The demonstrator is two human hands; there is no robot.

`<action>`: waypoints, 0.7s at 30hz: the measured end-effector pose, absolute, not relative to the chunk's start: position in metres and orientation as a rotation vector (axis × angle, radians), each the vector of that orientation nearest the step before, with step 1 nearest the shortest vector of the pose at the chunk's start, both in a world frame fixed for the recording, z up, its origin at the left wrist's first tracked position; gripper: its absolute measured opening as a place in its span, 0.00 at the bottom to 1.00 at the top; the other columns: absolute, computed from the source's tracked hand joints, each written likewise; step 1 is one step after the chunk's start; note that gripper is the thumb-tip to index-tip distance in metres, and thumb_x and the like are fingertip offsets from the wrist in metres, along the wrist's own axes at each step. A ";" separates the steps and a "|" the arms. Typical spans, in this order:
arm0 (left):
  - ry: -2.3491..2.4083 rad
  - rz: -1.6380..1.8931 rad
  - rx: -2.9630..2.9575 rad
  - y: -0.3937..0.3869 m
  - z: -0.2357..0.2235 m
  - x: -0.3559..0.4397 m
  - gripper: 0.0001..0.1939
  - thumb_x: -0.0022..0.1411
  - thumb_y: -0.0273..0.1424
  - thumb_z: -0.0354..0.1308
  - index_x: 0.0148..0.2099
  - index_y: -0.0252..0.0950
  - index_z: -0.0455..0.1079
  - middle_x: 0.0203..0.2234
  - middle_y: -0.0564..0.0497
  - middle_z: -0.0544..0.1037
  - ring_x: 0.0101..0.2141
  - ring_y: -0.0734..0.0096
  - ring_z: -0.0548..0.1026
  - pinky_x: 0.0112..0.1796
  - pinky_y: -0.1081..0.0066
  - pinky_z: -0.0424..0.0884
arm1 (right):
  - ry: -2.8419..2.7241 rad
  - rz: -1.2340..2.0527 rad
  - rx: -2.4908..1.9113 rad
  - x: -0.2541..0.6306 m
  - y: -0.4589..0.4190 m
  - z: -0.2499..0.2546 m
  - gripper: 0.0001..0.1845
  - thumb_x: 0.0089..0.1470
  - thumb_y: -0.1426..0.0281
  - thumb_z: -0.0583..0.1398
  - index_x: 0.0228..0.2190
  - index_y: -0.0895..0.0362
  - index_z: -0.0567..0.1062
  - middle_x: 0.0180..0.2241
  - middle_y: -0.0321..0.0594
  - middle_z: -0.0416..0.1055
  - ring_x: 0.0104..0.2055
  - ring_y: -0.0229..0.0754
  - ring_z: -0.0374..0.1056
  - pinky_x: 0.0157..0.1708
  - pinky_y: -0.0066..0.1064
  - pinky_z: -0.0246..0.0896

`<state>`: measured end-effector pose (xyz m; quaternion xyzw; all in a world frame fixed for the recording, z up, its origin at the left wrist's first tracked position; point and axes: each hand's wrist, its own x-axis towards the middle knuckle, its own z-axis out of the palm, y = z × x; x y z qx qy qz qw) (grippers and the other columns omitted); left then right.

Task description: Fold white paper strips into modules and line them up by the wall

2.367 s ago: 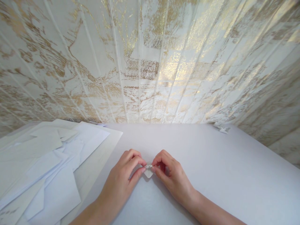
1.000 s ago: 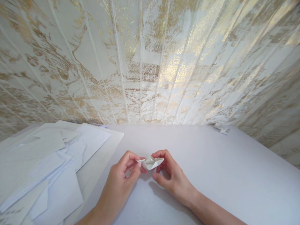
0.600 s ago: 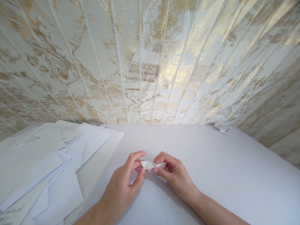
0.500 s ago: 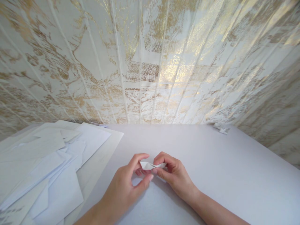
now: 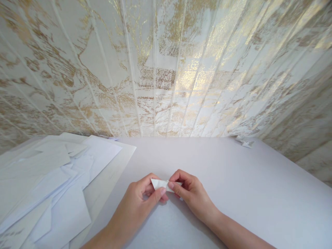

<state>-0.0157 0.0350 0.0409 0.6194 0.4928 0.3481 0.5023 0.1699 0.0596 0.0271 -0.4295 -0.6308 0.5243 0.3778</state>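
A small folded piece of white paper (image 5: 158, 184), shaped like a paper boat with pointed ends, is held between both hands above the table. My left hand (image 5: 141, 195) pinches its left half, thumb on the near face and fingers behind. On the other side, my right hand (image 5: 193, 190) grips the right half with the thumb in front and the index finger curled over the top. The fingers cover part of the folds.
Loose white paper sheets (image 5: 67, 207) lie in an untidy pile on the left of the white table (image 5: 246, 200). Small folded paper pieces (image 5: 244, 142) rest at the far right corner. Behind the table rises a wall with gold-patterned covering (image 5: 160, 79).
My left thumb and fingers have closed onto the left end of the folded paper. The paper has turned so its near face shows more. My right hand keeps its grip.
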 end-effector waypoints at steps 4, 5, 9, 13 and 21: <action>1.150 0.871 1.426 0.035 0.038 -0.016 0.16 0.64 0.45 0.56 0.37 0.37 0.72 0.28 0.54 0.82 0.33 0.68 0.79 0.38 0.72 0.70 | -1.639 1.273 -1.086 0.168 0.057 0.030 0.10 0.56 0.63 0.60 0.27 0.57 0.71 0.23 0.31 0.66 0.26 0.35 0.58 0.28 0.26 0.52; 1.151 0.876 1.421 0.036 0.037 -0.016 0.17 0.65 0.46 0.55 0.36 0.37 0.72 0.28 0.53 0.82 0.33 0.69 0.79 0.37 0.73 0.71 | -1.653 1.254 -1.083 0.167 0.056 0.031 0.10 0.56 0.64 0.60 0.27 0.57 0.71 0.23 0.32 0.66 0.27 0.36 0.59 0.29 0.27 0.53; 1.173 0.872 1.424 0.035 0.036 -0.015 0.19 0.66 0.47 0.52 0.34 0.37 0.72 0.25 0.54 0.82 0.30 0.70 0.79 0.36 0.74 0.72 | -1.693 1.199 -1.077 0.166 0.052 0.034 0.07 0.56 0.67 0.60 0.28 0.57 0.72 0.25 0.33 0.68 0.29 0.36 0.62 0.32 0.27 0.55; 1.196 0.879 1.494 0.033 0.040 -0.015 0.17 0.68 0.45 0.51 0.36 0.39 0.72 0.26 0.56 0.82 0.31 0.71 0.80 0.37 0.75 0.71 | -1.684 1.205 -1.076 0.166 0.052 0.032 0.04 0.56 0.68 0.60 0.33 0.56 0.73 0.30 0.35 0.71 0.31 0.37 0.63 0.32 0.27 0.56; 1.193 0.861 1.680 0.034 0.041 -0.018 0.13 0.69 0.40 0.51 0.38 0.42 0.73 0.30 0.58 0.82 0.34 0.73 0.81 0.34 0.79 0.70 | -1.658 1.451 -1.110 0.168 0.056 0.029 0.13 0.55 0.61 0.61 0.27 0.57 0.71 0.20 0.31 0.66 0.21 0.33 0.55 0.22 0.25 0.49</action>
